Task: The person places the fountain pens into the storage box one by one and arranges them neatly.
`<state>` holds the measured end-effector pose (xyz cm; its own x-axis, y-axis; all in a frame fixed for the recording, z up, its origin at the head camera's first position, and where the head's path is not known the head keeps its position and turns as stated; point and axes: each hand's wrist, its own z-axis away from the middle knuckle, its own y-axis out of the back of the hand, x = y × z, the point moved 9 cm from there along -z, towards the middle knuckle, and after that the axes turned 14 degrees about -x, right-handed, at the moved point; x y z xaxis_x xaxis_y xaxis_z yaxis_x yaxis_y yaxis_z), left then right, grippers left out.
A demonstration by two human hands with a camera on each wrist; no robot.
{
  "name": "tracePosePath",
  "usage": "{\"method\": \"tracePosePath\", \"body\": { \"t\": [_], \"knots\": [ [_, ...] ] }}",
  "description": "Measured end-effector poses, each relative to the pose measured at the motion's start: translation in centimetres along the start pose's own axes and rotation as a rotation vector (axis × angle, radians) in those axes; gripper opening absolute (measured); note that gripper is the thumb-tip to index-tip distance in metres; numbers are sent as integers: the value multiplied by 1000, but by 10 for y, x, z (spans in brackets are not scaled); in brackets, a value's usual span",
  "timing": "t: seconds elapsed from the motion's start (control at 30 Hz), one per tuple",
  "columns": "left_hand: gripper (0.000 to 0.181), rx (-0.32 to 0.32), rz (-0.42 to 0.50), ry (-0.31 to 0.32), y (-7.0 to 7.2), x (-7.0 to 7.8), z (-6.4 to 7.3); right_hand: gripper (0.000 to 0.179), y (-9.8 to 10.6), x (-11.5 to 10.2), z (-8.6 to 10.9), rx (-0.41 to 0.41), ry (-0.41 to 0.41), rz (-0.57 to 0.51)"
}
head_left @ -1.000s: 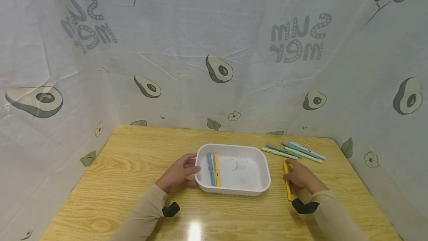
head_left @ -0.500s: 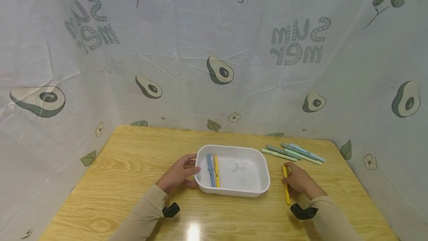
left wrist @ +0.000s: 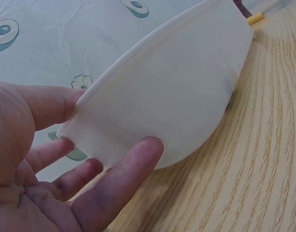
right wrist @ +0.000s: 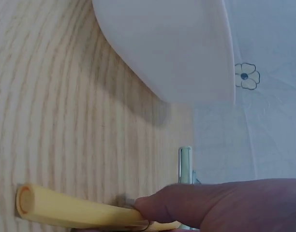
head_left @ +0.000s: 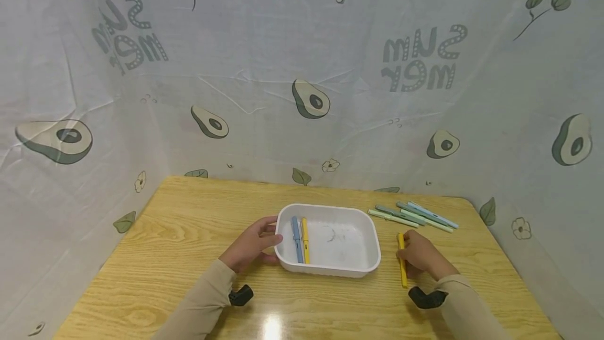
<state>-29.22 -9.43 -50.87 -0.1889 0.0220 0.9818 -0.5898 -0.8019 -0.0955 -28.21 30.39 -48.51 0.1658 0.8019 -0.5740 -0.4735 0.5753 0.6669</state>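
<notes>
Both hands are engaged and set well apart. The left hand (head_left: 249, 246) grips the left end of the white tray (head_left: 346, 250), thumb over the rim and the other fingers at the outer wall. The right hand (head_left: 421, 252) pinches a yellow pen (head_left: 403, 275), which lies lengthwise just beyond the tray's right end, apart from it. Whether this pen touches the table (head_left: 217, 198) cannot be determined.

Inside the tray, toward its left end, a blue pen (head_left: 298, 241) and a second yellow pen (head_left: 306, 241) lie side by side. A loose cluster of green and light blue pens (head_left: 427, 221) rests near the far right corner of the table, past the right hand.

Assessment: the step in hand appears to be the handling of the single yellow pen while the tray is steadied. Carrying that pen over the tray would call for a firm pinch, a lift above the rim and a level approach; a low path risks knocking the right wall.
</notes>
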Motion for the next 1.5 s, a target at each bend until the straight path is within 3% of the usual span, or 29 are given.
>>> {"method": "tracePosePath", "body": {
  "t": [0.13,0.27,0.5,0.87,1.2,1.5],
  "knots": [
    [62,2,-3,0,0,0,0,59,-1,1,2,15,6,-54],
    [61,2,-5,2,0,0,0,64,5,-4,6,68,38,0],
    [63,7,-8,5,0,1,0,70,9,-19,13,102,100,-58],
    [61,9,-14,8,1,1,0,72,16,-43,20,142,177,18],
    [62,11,-13,11,1,0,0,78,23,-50,21,218,236,-117],
    [64,13,-8,10,1,-1,0,76,33,-60,26,346,316,-33]
  ]
}}
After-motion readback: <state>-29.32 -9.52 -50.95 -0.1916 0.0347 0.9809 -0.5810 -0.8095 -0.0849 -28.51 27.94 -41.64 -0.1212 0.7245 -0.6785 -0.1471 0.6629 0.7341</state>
